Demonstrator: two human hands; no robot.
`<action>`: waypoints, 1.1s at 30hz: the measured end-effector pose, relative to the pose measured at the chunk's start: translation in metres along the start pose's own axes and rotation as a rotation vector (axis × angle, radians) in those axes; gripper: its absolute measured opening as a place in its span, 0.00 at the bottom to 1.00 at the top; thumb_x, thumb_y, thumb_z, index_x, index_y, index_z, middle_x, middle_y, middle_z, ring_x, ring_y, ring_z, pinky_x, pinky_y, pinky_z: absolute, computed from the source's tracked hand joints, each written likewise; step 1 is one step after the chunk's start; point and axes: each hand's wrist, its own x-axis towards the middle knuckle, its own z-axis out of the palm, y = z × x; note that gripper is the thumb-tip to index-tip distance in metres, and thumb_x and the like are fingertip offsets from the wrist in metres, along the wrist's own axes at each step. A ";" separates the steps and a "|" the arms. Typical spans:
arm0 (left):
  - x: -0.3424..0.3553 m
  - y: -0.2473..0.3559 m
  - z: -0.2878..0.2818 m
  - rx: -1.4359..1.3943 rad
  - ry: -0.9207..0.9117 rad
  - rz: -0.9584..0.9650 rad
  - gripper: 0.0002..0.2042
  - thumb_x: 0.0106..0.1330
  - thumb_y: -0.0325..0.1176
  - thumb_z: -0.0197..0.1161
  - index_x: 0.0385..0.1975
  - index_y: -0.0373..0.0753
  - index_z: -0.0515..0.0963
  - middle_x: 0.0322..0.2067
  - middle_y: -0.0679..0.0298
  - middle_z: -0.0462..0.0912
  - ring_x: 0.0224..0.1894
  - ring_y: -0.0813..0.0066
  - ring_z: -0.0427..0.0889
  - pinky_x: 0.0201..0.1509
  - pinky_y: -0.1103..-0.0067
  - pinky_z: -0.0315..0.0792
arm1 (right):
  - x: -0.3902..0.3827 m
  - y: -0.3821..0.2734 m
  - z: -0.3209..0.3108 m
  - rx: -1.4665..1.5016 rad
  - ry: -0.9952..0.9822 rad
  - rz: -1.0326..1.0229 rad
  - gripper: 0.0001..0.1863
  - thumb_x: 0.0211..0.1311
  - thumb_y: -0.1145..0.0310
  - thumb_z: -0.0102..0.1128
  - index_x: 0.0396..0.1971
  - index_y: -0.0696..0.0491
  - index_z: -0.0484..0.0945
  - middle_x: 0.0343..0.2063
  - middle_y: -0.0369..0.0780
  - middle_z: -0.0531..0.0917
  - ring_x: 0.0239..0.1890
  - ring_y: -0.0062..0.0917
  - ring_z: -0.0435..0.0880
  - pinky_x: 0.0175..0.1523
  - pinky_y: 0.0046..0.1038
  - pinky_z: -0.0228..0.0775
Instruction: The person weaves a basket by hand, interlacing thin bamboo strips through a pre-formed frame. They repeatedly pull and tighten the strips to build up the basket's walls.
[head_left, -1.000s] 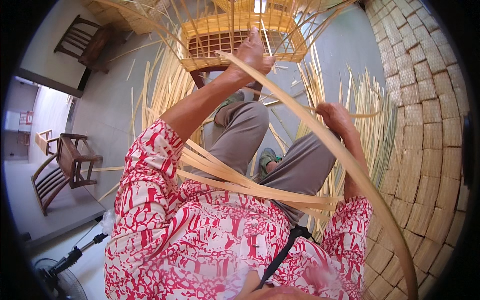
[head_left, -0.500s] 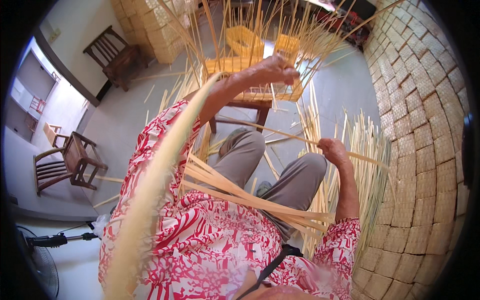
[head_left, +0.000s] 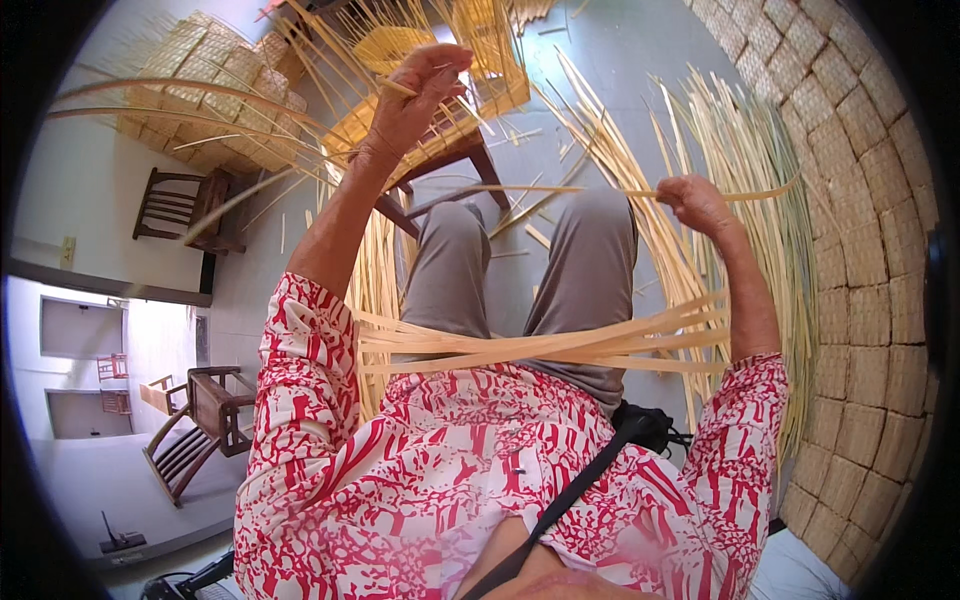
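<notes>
My right hand [head_left: 695, 203] is closed on a long, thin bamboo strip [head_left: 560, 188], which runs left across my knees and sticks out past the hand to the right. My left hand [head_left: 425, 95] is raised beside a yellow woven basket [head_left: 512, 92] with many loose upright strips. Its fingers are curled; a pale strip end pokes out by the palm, but what they hold is unclear. The basket rests on a dark wooden stool [head_left: 455, 155]. Across my lap lies a band of flat, pale strips [head_left: 540, 347].
A bundle of long strips [head_left: 745, 150] lies on the floor at the right, beside a wall of stacked woven pieces [head_left: 860, 220]. More woven pieces [head_left: 200, 80] stand at the far left. Wooden chairs [head_left: 215, 410] stand at the left. Scraps litter the floor.
The view has turned, shifting the basket left and up. My right hand has moved outward with its strip; my left hand has moved left, and its fingers are differently bent.
</notes>
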 end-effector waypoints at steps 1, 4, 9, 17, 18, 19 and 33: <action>-0.001 -0.002 0.005 0.030 0.044 0.010 0.18 0.77 0.25 0.55 0.65 0.39 0.72 0.59 0.58 0.81 0.61 0.70 0.80 0.58 0.75 0.81 | -0.008 0.010 0.001 0.032 0.035 -0.026 0.04 0.64 0.72 0.62 0.35 0.53 0.85 0.30 0.48 0.86 0.33 0.45 0.85 0.40 0.41 0.77; 0.000 -0.006 0.012 0.212 0.061 -0.010 0.18 0.78 0.27 0.56 0.66 0.34 0.71 0.58 0.57 0.82 0.64 0.67 0.79 0.60 0.74 0.79 | -0.022 0.028 0.007 0.193 0.030 0.085 0.04 0.65 0.72 0.61 0.35 0.54 0.84 0.31 0.49 0.85 0.33 0.45 0.85 0.41 0.40 0.76; -0.003 0.007 0.042 0.645 0.112 0.046 0.31 0.70 0.30 0.65 0.72 0.36 0.63 0.57 0.45 0.81 0.55 0.59 0.86 0.52 0.73 0.82 | -0.040 0.022 0.004 0.166 -0.010 0.143 0.05 0.66 0.73 0.60 0.37 0.54 0.85 0.32 0.51 0.85 0.35 0.46 0.84 0.42 0.39 0.76; 0.067 0.003 0.017 0.449 0.090 -0.622 0.39 0.70 0.48 0.68 0.71 0.27 0.60 0.52 0.47 0.84 0.44 0.64 0.88 0.36 0.73 0.79 | -0.075 0.047 -0.002 0.194 0.046 0.187 0.08 0.61 0.79 0.57 0.37 0.56 0.83 0.30 0.49 0.85 0.33 0.45 0.84 0.41 0.38 0.75; 0.069 -0.006 0.009 0.439 0.095 -0.619 0.35 0.71 0.48 0.67 0.67 0.28 0.66 0.49 0.49 0.85 0.42 0.64 0.88 0.37 0.72 0.79 | -0.081 0.051 -0.002 0.239 0.100 0.182 0.07 0.61 0.79 0.57 0.36 0.57 0.82 0.29 0.49 0.86 0.30 0.40 0.84 0.39 0.36 0.74; 0.068 -0.013 0.006 0.422 0.097 -0.618 0.31 0.71 0.49 0.67 0.63 0.29 0.73 0.46 0.51 0.87 0.41 0.65 0.88 0.37 0.71 0.78 | -0.088 0.054 -0.005 0.239 0.103 0.194 0.06 0.61 0.79 0.56 0.36 0.58 0.82 0.28 0.49 0.85 0.29 0.37 0.82 0.39 0.35 0.74; 0.080 0.009 0.026 0.301 -0.153 -0.370 0.47 0.71 0.51 0.66 0.77 0.29 0.46 0.62 0.42 0.75 0.44 0.65 0.89 0.49 0.76 0.84 | -0.145 0.086 -0.028 0.484 0.073 0.395 0.08 0.67 0.81 0.51 0.36 0.62 0.81 0.22 0.36 0.80 0.28 0.19 0.78 0.40 0.27 0.74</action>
